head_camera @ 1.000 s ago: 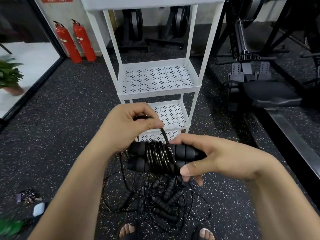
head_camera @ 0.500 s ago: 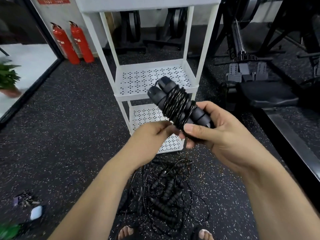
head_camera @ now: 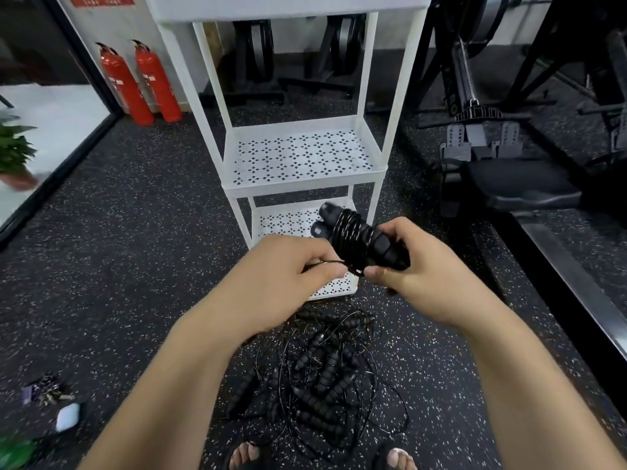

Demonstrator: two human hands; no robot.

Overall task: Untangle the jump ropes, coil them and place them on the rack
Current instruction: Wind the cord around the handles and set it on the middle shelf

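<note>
Both my forearms reach up from the bottom corners of the frame and meet at its centre, in front of the white rack (head_camera: 305,185). My right grip (head_camera: 419,268) is turned palm inward, fingers curled round the lower ends of the coiled jump rope (head_camera: 356,236), thumb pressed at the near side of the bundle. My left grip (head_camera: 288,271) sits just beside it, knuckles up, thumb and forefinger pinching a short run of the thin black cord (head_camera: 327,262) where it leaves the coil.

The bundle is two black handles laid side by side with the cord wound tightly round their middle. Its long axis is tilted, running from my right palm up and to the left. The free handle ends point toward the rack's lower shelf (head_camera: 285,221) and show against its perforated white plate. I hold the bundle in the air, apart from the shelf.

Below my hands, in the lower centre of the frame, the other jump ropes (head_camera: 322,378) lie in a tangled heap on the speckled floor (head_camera: 135,266), just ahead of my toes (head_camera: 244,456).
</note>
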